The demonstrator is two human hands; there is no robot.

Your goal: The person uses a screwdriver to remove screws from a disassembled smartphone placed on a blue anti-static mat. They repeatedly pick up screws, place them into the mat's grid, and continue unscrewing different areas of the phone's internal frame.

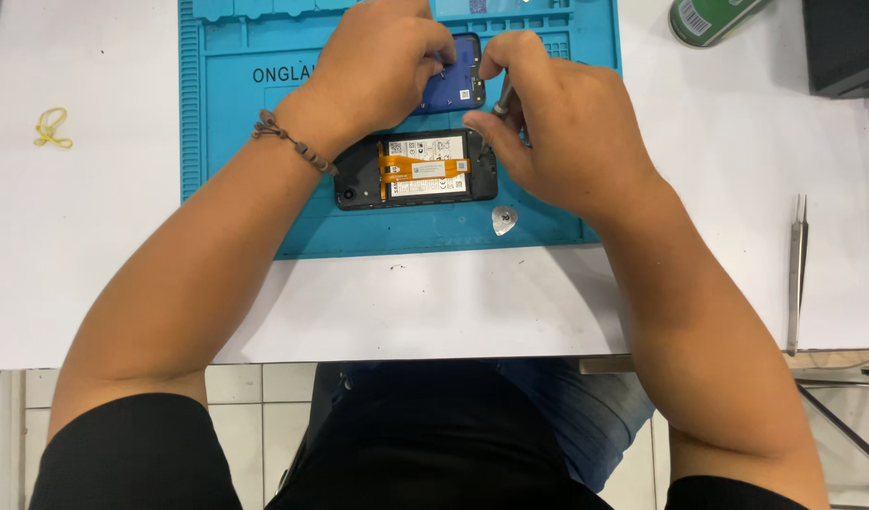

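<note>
two hands: your left hand [382,66] pinches the blue back cover [456,76]; your right hand [562,123] grips a screwdriver [503,99].
risk: a slipped tip could gouge the opened phone [415,170] just below.

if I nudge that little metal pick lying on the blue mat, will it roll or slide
The metal pick looks flat and thin, so it would probably slide, not roll. It seems light and may skitter. The blue mat looks rubbery, which could grip it somewhat.
</note>
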